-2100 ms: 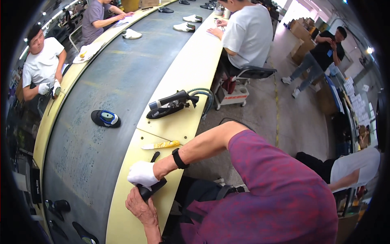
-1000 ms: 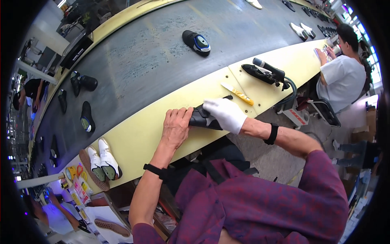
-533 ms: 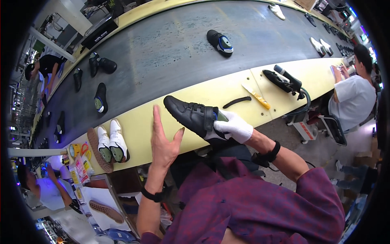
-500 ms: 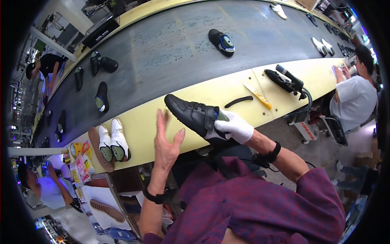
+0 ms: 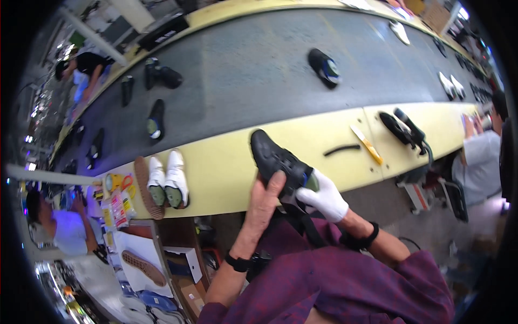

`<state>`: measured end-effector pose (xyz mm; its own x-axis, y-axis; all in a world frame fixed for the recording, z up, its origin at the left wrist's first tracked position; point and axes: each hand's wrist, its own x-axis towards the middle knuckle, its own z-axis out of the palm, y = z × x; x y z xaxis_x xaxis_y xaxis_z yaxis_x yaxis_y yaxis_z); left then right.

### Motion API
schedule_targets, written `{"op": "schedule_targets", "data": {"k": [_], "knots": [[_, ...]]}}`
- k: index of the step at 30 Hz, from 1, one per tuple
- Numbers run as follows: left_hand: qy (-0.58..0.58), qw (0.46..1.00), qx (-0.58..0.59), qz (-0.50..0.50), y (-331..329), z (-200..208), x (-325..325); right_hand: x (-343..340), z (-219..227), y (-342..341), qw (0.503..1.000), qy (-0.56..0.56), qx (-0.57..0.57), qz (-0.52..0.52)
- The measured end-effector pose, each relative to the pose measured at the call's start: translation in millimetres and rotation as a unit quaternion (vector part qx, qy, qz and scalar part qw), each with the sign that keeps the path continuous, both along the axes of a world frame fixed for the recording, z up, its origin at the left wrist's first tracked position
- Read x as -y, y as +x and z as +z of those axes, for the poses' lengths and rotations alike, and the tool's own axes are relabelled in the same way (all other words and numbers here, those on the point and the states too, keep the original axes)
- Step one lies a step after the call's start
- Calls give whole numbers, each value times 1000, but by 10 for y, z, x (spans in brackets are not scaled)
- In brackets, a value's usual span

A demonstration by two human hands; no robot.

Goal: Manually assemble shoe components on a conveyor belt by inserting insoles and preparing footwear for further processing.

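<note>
A black strapped shoe (image 5: 275,159) is held up over the near edge of the pale yellow bench (image 5: 218,191), toe pointing away and to the left. My bare left hand (image 5: 263,202) grips its left side, the thumb lying across the upper. At the heel end, my white-gloved right hand (image 5: 325,198) is closed round the shoe, its fingers partly hidden behind it. Right of the shoe, a black curved strip (image 5: 341,149) and a yellow-handled knife (image 5: 368,146) lie on the bench.
White shoes (image 5: 175,175) stand beside a brown sole (image 5: 144,186) at the left. Beyond the bench, a dark conveyor belt (image 5: 237,81) carries black shoes. A black hand tool (image 5: 402,129) with a hose lies right. Co-workers sit at both sides.
My left hand has gone from open beside the shoe to gripping it. The shoe has turned, its toe now pointing farther away from me. The whole view has shifted.
</note>
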<state>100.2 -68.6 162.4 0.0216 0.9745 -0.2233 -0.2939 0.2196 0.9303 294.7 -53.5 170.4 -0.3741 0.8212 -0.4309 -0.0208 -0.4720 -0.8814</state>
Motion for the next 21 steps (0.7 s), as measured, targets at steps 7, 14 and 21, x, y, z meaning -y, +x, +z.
{"op": "schedule_targets", "data": {"k": [7,14,21], "knots": [[-11,995,-97,4,-81,-641,-89,-29,-284,-208,991,19,117,-62],[-19,980,-192,55,-102,-885,-49,14,-547,-338,912,314,249,89],[-115,993,9,0,-1266,-596,-1263,-383,-375,-190,979,143,131,64]]}}
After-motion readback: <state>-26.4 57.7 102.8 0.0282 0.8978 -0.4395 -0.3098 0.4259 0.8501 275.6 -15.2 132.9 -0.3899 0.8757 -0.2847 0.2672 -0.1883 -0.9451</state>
